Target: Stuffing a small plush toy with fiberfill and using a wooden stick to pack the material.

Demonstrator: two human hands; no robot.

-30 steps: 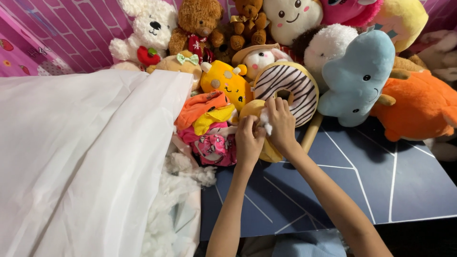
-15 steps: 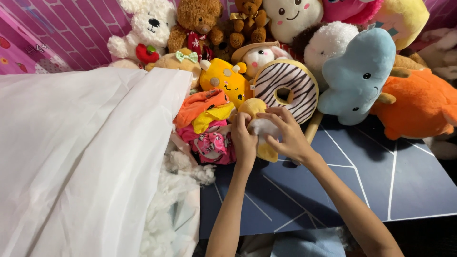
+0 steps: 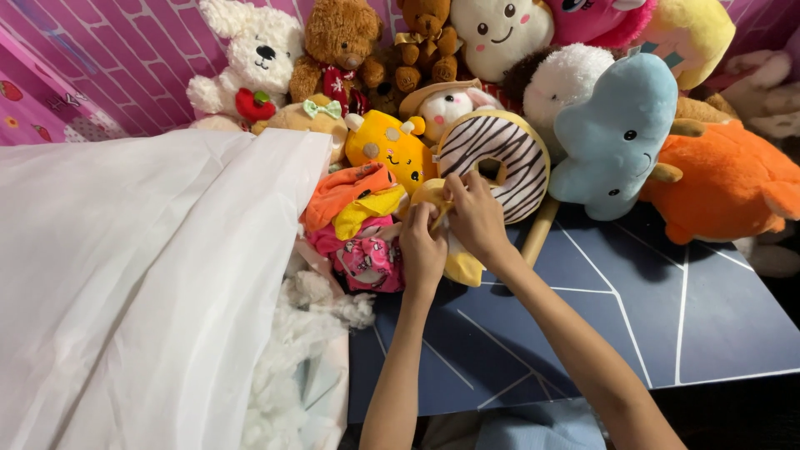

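Both hands on the yellow plush toy [image 3: 454, 250], right in front of the striped donut cushion [image 3: 497, 162].
Left hand [image 3: 422, 250] wraps its side to steady it; right hand [image 3: 475, 215] pinches the top, fingers closed; loose white stuffing [image 3: 312, 304] lies beside the white bag [image 3: 142, 275].

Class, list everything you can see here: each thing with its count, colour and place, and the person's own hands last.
yellow soft toy: 1, yellow, centre, in both hands
doughnut plush: 1, white with brown stripes, behind the hands
blue plush: 1, pale blue, right of doughnut
orange plush: 1, orange, far right
white bear: 1, white, back left
brown bear: 1, brown, back row
white bag: 1, white, left
stuffing: 1 heap, white, by bag
table: 1, dark blue, underneath
left hand: 1
right hand: 1
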